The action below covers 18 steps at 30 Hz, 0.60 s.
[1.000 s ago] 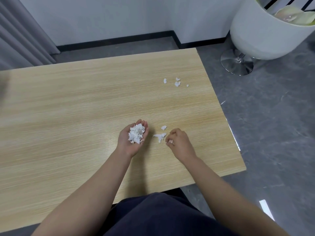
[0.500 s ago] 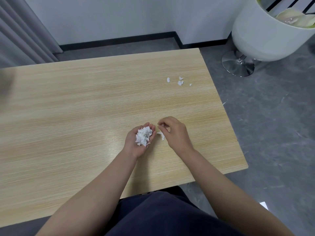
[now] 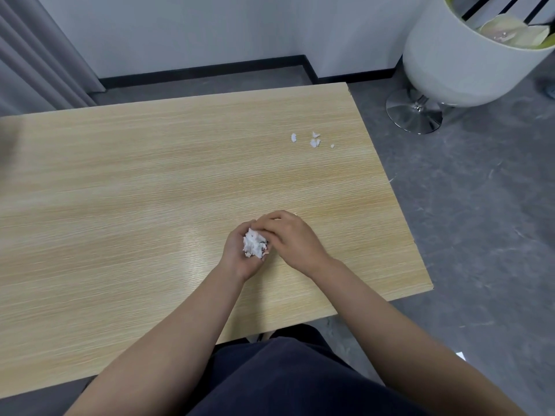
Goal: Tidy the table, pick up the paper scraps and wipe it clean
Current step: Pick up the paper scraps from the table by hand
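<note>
My left hand (image 3: 237, 259) lies palm up on the light wooden table (image 3: 150, 190), cupped around a heap of white paper scraps (image 3: 254, 244). My right hand (image 3: 292, 238) is right beside it, fingers curled over the top of the heap and touching it; whether they still pinch a scrap is hidden. Several small white scraps (image 3: 313, 142) lie loose on the table farther away, toward its far right corner.
A white tub chair (image 3: 462, 61) on a chrome round base (image 3: 413, 114) stands on the grey floor beyond the table's right edge. Grey curtains (image 3: 36, 61) hang at the far left. My dark-clothed lap is below the near table edge.
My right hand picked up the scraps lying beside my left hand and moved left onto the heap in my left palm. No scraps lie near my hands now.
</note>
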Each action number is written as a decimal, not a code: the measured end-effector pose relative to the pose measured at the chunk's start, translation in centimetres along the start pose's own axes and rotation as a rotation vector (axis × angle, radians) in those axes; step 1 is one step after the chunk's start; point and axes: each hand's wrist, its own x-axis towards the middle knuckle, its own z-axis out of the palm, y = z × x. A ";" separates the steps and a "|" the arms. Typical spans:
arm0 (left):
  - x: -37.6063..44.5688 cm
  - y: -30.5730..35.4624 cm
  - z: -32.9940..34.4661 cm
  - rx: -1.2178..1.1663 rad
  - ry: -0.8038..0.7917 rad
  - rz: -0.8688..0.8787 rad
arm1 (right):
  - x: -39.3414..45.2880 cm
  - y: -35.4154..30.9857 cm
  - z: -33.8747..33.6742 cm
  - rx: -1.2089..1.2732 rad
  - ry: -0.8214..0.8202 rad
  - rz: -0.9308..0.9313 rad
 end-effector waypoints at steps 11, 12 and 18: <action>-0.7 -0.1 1.0 -0.032 -0.004 -0.010 | -0.4 -0.2 0.4 0.098 0.040 0.049; -0.7 -0.1 1.0 -0.047 -0.007 -0.020 | -0.4 -0.3 0.1 0.125 0.053 0.048; -1.3 -0.2 1.7 -0.075 -0.075 -0.003 | -0.3 -0.4 -0.4 0.214 0.141 0.005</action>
